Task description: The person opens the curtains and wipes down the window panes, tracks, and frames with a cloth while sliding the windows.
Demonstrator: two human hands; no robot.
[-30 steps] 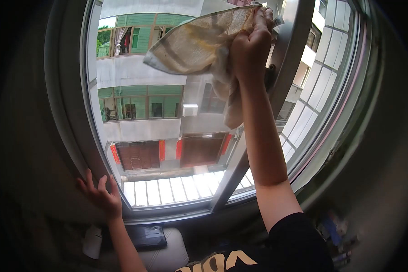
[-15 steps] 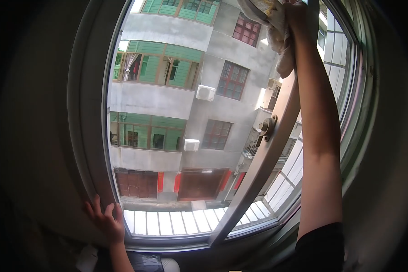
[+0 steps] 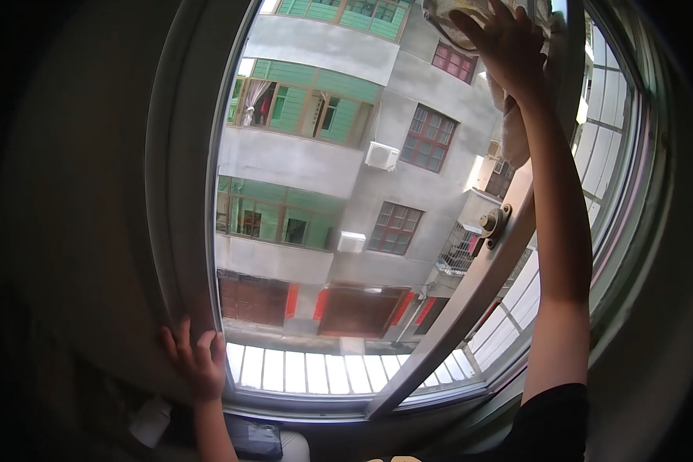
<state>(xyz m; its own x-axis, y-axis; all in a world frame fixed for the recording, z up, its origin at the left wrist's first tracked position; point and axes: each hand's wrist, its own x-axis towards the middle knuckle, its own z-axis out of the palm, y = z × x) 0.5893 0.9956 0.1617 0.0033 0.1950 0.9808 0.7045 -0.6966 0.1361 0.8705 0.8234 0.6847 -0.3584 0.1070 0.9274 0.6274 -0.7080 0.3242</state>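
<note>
At the top right of the head view, my right hand [image 3: 508,54] holds a light, patterned cloth [image 3: 517,138] against the upper part of the window glass, beside the metal sash bar [image 3: 456,308]. Its fingers are spread over the cloth, and a loose end hangs below the palm. Low on the left, my left hand [image 3: 200,366] rests with fingers apart on the window frame [image 3: 185,254], holding nothing. A round metal window latch [image 3: 494,225] sits on the sash bar, below the cloth and left of my right forearm.
White bars [image 3: 300,372] run outside along the bottom of the window. Beyond stands a grey building [image 3: 292,158] with air-conditioner units [image 3: 382,155]. Below my left hand are a white object [image 3: 151,422] and a dark, shiny item [image 3: 256,439].
The whole view has shifted, so window and latch appear farther right. My right hand now shows spread fingers over the cloth, lower in view. My left hand stays on the frame.
</note>
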